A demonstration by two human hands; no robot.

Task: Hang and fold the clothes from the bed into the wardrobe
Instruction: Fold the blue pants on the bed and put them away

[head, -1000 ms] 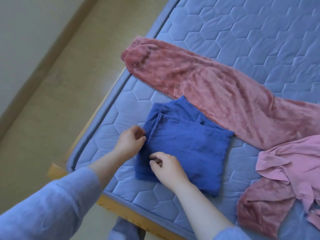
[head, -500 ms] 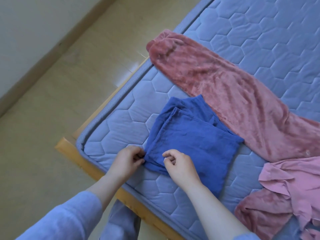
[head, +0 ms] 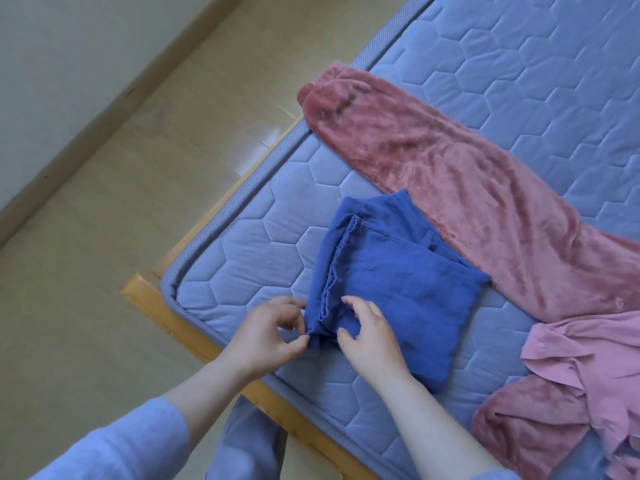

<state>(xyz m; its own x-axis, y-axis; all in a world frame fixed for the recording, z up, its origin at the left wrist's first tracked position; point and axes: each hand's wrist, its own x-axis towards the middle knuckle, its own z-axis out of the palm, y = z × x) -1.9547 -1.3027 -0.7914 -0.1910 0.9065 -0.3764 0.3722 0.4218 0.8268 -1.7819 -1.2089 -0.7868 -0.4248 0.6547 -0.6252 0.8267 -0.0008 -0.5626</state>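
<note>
Left hand [head: 266,337] pinching near corner of folded blue garment [head: 398,289], right hand [head: 372,337] just beside, thumb and curled fingers gripping its layered edge, garment flat near corner of quilted mattress [head: 242,258], far edge against pink fleece trousers [head: 485,209], pink top [head: 588,358] to the right.

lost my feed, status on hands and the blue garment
Left hand pinches folded blue garment corner. Right hand grips same edge. Pink trousers lie beside it.
</note>
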